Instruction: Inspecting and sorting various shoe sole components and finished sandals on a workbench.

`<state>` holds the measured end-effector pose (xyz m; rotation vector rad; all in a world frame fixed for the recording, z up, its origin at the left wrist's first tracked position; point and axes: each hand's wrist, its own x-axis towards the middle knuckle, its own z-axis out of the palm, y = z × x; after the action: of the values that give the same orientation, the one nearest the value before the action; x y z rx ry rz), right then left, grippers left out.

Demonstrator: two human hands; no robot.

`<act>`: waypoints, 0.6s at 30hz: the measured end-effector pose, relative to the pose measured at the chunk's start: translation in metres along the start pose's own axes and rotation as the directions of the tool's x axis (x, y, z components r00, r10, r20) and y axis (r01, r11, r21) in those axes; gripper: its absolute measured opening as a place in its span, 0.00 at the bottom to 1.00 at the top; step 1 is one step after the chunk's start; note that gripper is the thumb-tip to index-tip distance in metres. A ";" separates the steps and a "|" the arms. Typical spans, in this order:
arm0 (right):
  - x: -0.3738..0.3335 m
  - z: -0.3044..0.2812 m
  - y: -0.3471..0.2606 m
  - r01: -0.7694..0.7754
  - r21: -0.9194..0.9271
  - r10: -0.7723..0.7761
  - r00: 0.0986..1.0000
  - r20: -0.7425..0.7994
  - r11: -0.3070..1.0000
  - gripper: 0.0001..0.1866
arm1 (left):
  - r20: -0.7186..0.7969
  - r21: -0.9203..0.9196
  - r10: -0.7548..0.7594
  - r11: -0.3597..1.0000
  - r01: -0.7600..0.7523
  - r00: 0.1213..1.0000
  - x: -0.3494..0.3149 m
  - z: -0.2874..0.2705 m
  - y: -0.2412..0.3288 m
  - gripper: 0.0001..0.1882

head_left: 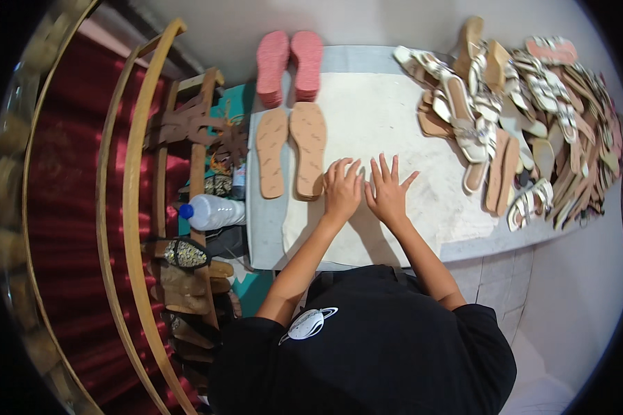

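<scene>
Both of my hands are over a pale sheet spread on the table. My left hand has its fingers stretched forward, close beside the near end of a tan shoe insole; whether it touches it I cannot tell. My right hand lies with fingers spread and holds nothing. A second tan insole lies parallel to the left of the first, both with small dark printed marks. Beyond them stand two pink wedge soles, side by side, near the wall.
White strappy sandals and a large heap of sandals and soles cover the table's right end. A wooden rack with shoes stands left, beside a bottle with a blue cap. Behind the rack hangs a red curtain.
</scene>
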<state>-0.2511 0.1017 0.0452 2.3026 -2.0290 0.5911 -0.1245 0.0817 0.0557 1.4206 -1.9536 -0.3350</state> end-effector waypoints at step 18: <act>-0.146 -0.093 0.272 -0.464 0.038 0.457 0.852 -0.256 0.885 0.22 | 0.251 -0.191 0.493 0.869 -0.456 0.833 -0.007 0.210 0.239 0.23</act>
<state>-0.5495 0.2221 0.0254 1.6042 -2.4338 0.8232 -0.4372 0.1380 0.0358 0.7907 -2.4015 -0.4408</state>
